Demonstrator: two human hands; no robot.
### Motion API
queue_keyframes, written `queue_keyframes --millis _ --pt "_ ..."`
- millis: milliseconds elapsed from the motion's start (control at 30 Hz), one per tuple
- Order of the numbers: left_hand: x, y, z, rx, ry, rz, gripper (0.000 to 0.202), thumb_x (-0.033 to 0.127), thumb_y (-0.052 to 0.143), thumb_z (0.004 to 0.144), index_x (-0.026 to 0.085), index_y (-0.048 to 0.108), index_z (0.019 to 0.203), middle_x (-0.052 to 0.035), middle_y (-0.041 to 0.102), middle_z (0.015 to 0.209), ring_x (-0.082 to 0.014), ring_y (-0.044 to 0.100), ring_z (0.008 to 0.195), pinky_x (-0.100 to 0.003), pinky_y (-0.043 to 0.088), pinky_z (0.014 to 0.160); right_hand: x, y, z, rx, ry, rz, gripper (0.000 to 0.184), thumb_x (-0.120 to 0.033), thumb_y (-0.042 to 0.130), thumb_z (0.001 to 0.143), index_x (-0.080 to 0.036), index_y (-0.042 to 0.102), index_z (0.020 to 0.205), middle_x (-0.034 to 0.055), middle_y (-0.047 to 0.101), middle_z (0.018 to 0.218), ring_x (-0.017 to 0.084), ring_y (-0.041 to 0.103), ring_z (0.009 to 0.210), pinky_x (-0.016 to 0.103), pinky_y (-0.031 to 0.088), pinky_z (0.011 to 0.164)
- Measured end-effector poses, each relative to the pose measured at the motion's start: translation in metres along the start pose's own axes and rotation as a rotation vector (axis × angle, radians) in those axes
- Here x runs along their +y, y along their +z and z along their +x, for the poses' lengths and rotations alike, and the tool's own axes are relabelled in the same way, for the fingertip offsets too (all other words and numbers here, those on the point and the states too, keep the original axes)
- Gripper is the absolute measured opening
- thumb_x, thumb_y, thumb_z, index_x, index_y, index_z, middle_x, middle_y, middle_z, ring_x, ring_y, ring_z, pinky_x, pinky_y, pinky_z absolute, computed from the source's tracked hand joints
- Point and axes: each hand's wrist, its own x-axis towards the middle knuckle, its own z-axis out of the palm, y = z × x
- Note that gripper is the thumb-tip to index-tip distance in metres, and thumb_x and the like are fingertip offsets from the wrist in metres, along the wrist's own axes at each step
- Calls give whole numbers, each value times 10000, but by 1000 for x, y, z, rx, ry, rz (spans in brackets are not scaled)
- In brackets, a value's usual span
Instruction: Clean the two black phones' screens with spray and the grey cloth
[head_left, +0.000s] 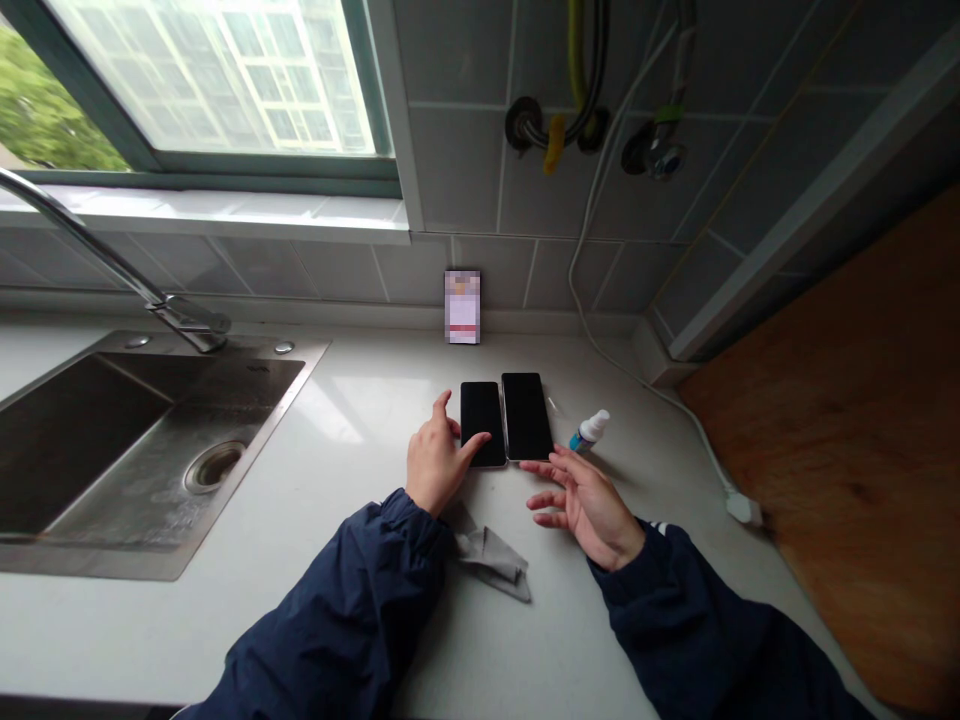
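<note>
I've got the left phone (478,408) and right phone (526,415) side by side, mid-counter (525,660). Left hand (436,458): thumb over left phone, can't tell if gripping. Right hand (594,508) open near right phone. Bottle (588,432) right, capped, contents unclear; cloth (491,560) nearer; sink (112,562) left, drain (215,467) inside.

No words can be read. The label (577,441) on the bottle (589,431) and the mark (259,369) in the sink (240,470) are too small, and the pale standing thing (463,308) is blurry.
</note>
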Motion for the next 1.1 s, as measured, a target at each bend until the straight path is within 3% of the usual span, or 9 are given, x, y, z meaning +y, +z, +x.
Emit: queue_keyframes --millis 233,400,533,633,800,933,1100 --pt "-2 -4 3 -39 -55 -65 866 521 748 867 122 414 1560 -35 685 904 -247 672 852 -362 492 800 12 0 2 79 -102 33 302 -258 589 961 -257 485 1244 56 766 979 161 680 497 296 592 437" --pt "-3 -10 7 -78 -97 -51 947 564 748 849 86 396 1587 -43 703 877 -246 659 820 -357 464 752 21 2 0 70 -117 48 275 -441 578 991 -209 564 1138 82 744 1046 137 635 470 322 596 439" --pt "-4 -14 11 -149 -102 -88 792 586 720 857 115 563 1474 -43 722 854 -242 672 805 -346 437 711 25 3 -4 96 -196 30 407 -477 561 991 -247 533 1325 34 718 933 130 584 428 318 568 404" --pt "-5 -16 12 -183 -81 -93 684 601 708 856 145 655 1363 -27 720 775 -236 670 749 -336 410 668 25 2 -5 83 -173 46 458 -503 545 989 -271 480 1378 0 695 868 127 563 417 319 569 405" --pt "-10 -15 15 -187 -87 -152 591 617 732 814 157 705 1184 -3 676 674 -215 635 664 -313 377 610 26 1 -3 89 -228 53 442 -547 682 889 -259 541 1194 -51 646 770 114 539 404 297 554 383" --pt "-16 -14 17 -161 -194 -419 500 592 799 735 186 692 1008 12 653 620 -193 617 607 -284 386 572 30 2 -3 18 -264 91 410 -584 741 828 -215 572 884 -79 532 604 77 433 366 240 486 352" --pt "-18 -17 19 -161 -255 -623 496 592 807 708 195 645 958 2 673 633 -177 621 553 -265 435 530 32 2 -2 -65 -330 71 386 -554 755 834 -208 587 799 -73 511 549 80 419 383 225 467 364"
